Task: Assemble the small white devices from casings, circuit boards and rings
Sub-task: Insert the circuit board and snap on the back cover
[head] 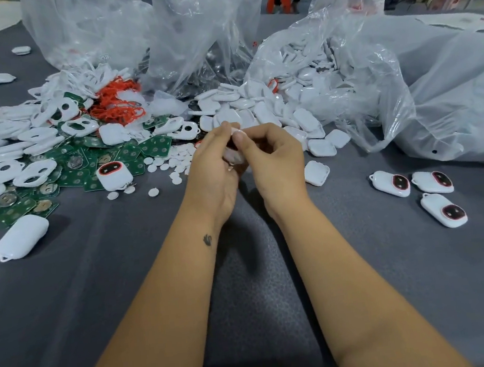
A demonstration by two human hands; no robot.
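A small white casing part [233,154] is held above the grey bench [126,287], between both hands. The left hand [212,162] and the right hand [270,156] each have their grip clamped on it with curled fingers. Green circuit boards [82,171] lie at left, three finished devices [416,190] at right.

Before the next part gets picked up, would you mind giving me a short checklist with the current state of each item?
1. Left hand and right hand both grip the white piece: ok.
2. Piece fully snapped shut: cannot tell, fingers hide it.
3. Green circuit boards within reach: ok.
4. Orange rings available: ok.
5. Finished devices set apart on the right: ok.
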